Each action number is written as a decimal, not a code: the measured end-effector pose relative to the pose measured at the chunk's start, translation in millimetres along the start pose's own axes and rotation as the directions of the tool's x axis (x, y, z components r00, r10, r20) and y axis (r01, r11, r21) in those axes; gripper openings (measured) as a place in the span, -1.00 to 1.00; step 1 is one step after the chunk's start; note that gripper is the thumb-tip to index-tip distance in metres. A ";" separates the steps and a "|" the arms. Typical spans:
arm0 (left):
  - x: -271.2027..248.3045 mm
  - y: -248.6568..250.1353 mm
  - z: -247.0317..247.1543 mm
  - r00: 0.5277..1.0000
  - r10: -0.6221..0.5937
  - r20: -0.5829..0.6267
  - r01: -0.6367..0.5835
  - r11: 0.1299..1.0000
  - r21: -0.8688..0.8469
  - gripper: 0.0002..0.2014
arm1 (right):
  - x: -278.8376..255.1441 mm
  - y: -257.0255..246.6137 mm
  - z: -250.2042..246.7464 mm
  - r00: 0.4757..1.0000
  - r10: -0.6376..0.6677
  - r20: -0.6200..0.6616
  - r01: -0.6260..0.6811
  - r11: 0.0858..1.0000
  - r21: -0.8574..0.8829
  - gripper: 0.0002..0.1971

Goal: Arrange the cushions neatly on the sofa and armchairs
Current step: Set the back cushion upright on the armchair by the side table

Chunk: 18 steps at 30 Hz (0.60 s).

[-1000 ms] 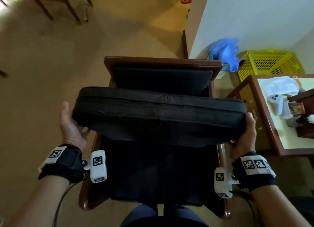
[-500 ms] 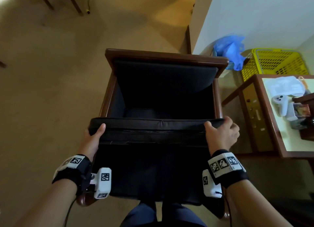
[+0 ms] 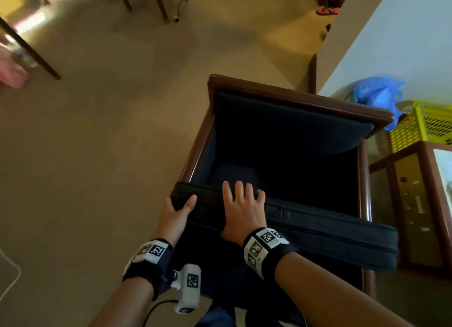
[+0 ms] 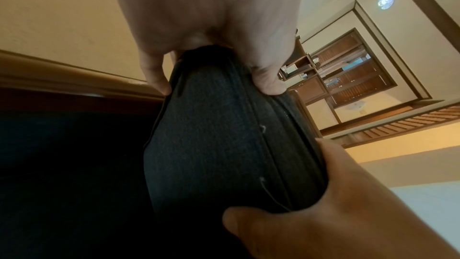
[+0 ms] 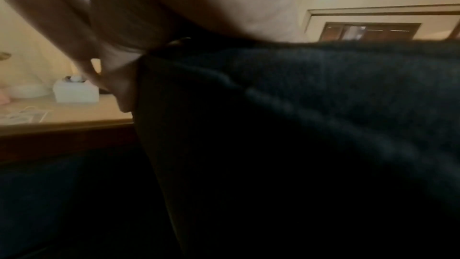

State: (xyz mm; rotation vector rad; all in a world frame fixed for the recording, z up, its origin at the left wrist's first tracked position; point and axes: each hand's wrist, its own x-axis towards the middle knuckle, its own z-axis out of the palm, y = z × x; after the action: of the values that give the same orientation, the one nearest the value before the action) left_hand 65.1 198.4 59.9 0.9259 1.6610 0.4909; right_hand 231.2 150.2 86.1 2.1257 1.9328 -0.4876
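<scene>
Head view: I see a dark seat cushion point(image 3: 318, 231) standing on edge across the front of a wooden armchair point(image 3: 288, 91), its long top edge running from the chair's left arm out past the right arm.
Back cushion: a second dark cushion point(image 3: 288, 123) already leans against the chair back; I judge that one placed.
Left hand: my left hand point(image 3: 177, 215) grips the cushion's left end, thumb on the near face, fingers wrapped behind. The left wrist view confirms it, with thumb and fingers pinching the seamed end point(image 4: 224, 135).
Right hand: my right hand point(image 3: 243, 208) lies flat over the top edge close beside the left, fingers straight and spread, pressing rather than clasping. The right wrist view is blurred; I only make out dark fabric point(image 5: 298, 105) under the palm.
Step in hand: as I read it, seating the cushion into the chair frame; it is not yet lying flat.
Skew: the right end juts beyond the right arm, near the side surface point(image 3: 415, 204), so the cushion sits crooked.
Next move: I would swing the right end in between the arms, tip the top edge toward the back cushion and press it flat.
Care: with both hands at one end, the far end may catch on the arm.
</scene>
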 end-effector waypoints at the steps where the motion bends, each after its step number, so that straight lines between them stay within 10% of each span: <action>1: -2.5 -1.9 -1.8 1.000 0.012 0.007 -0.012 1.000 -0.002 -0.38 | -1.7 -3.1 3.8 1.000 0.006 -0.004 -0.006 1.000 -0.001 0.15; 7: -14.8 -19.5 -22.6 0.992 0.029 0.124 -0.029 1.000 0.001 -0.32 | -15.5 -14.4 13.3 1.000 -0.025 0.005 0.024 0.998 0.055 -0.10; 11: -20.8 -26.9 -34.4 0.955 0.106 0.277 -0.123 0.991 0.044 0.12 | -28.3 -2.4 11.2 0.999 -0.001 -0.054 0.007 0.993 0.115 -0.30; 18: -25.5 6.4 -41.8 0.754 0.286 0.592 -0.502 0.831 0.239 0.33 | -60.0 55.8 -53.7 0.968 0.063 -0.244 0.016 0.952 0.307 -0.47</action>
State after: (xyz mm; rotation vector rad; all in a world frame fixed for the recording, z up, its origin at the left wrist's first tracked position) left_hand 29.7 188.2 92.7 1.5798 1.0424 0.1489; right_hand 286.9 109.8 155.8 2.5102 2.0753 -0.5715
